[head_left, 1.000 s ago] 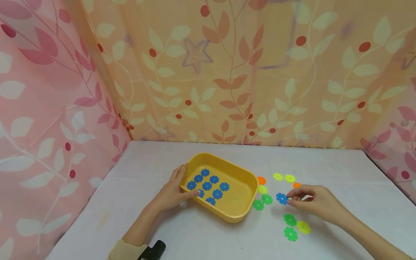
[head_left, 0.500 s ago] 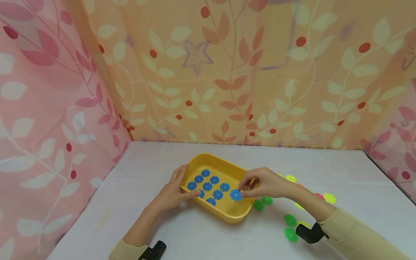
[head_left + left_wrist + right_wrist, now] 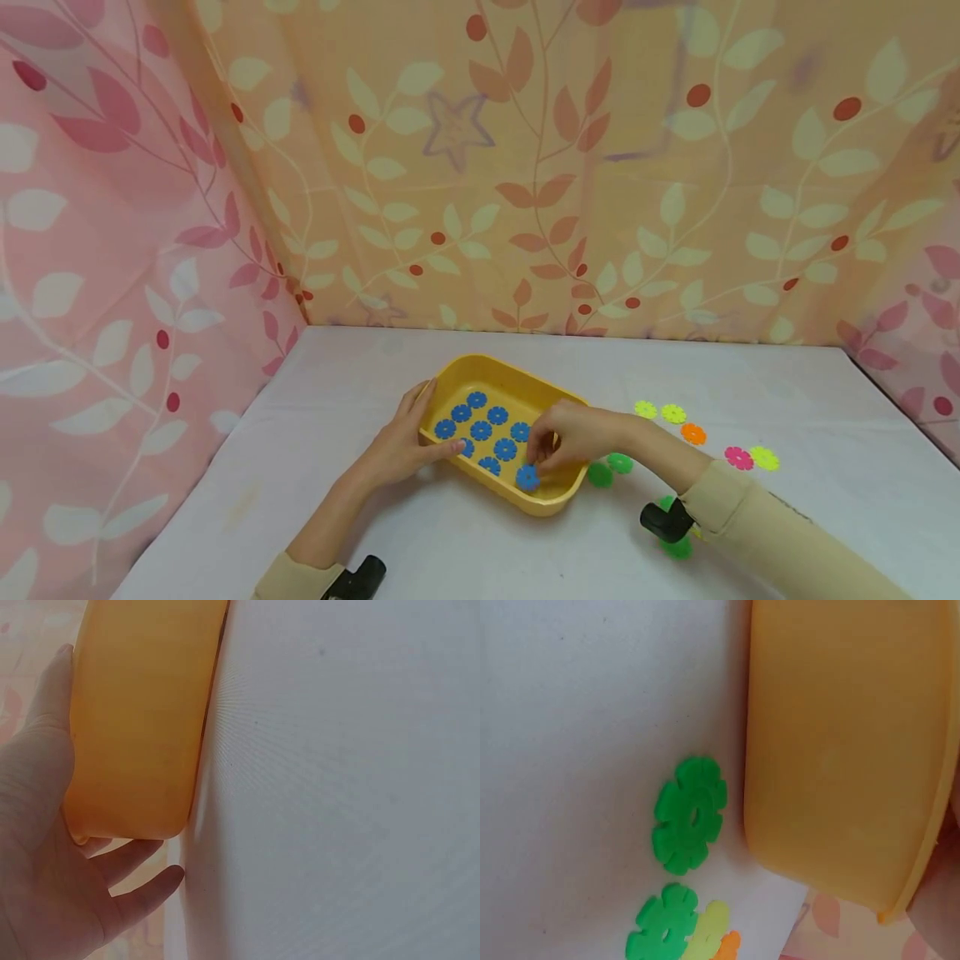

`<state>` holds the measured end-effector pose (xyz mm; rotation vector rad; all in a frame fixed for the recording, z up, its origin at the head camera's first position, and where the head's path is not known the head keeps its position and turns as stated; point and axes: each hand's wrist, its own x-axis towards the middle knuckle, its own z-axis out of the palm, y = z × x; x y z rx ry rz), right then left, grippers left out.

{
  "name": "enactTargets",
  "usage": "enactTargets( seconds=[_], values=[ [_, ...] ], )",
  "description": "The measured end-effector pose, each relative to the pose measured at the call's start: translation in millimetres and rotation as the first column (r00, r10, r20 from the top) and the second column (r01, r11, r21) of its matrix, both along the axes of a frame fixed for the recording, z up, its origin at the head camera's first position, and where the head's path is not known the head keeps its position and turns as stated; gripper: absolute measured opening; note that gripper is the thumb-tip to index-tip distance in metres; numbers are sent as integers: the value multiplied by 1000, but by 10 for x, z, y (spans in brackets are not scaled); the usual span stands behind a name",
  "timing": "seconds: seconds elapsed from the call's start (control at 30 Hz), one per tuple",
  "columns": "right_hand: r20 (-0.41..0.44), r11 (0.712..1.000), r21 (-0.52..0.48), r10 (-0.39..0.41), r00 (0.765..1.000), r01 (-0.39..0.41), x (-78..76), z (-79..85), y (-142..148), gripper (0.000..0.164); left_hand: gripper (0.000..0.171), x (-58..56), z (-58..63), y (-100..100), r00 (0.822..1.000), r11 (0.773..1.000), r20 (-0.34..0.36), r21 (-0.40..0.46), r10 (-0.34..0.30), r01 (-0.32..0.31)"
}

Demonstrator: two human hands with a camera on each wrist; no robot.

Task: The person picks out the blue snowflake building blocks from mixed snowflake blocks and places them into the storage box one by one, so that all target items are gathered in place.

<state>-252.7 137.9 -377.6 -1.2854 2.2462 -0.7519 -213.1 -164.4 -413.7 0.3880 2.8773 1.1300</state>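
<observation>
A yellow plastic tub [image 3: 558, 498] stands on the white table, with several blue notched plastic discs [image 3: 481, 431] lying flat on its floor. At the tub's left end my left hand [image 3: 396, 442] grips it, thumb over the rim and fingers along the outer wall. The left wrist view shows that hand [image 3: 52, 817] against the tub's wall [image 3: 142, 727]. My right hand [image 3: 573, 433] reaches over the right rim and pinches a blue notched disc [image 3: 528, 477] low inside the tub. Only a sliver of the right hand [image 3: 937, 900] shows in the right wrist view.
Right of the tub lie green discs [image 3: 619, 463], yellow ones [image 3: 673, 413], an orange one [image 3: 693, 433] and a pink one [image 3: 738, 458]. The right sleeve [image 3: 780, 525] partly covers more green discs [image 3: 677, 547]. Patterned curtains [image 3: 540, 167] hang behind the table.
My right hand has moved left from the loose discs into the tub, carrying the blue disc, then lowered it towards the near side. The left hand and tub have stayed put.
</observation>
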Motion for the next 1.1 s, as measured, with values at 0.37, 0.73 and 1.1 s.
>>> enactTargets(
  seconds=[0.37, 0.73, 1.1],
  values=[
    [-29, 993, 120, -12, 999, 16, -32, -29, -111, 6, 111, -2, -1, -20, 1000, 1000, -2, 4, 3, -3],
    [-20, 992, 120, -39, 999, 41, -34, -42, -116, 6, 110, -16, 2, -22, 1000, 1000, 4, 11, -6, 6],
    [-81, 983, -87, -166, 983, 159, 75, 50, 54, 13, 111, -14, -20, -45, 1000, 1000, 1, 19, -19, 19]
  ],
)
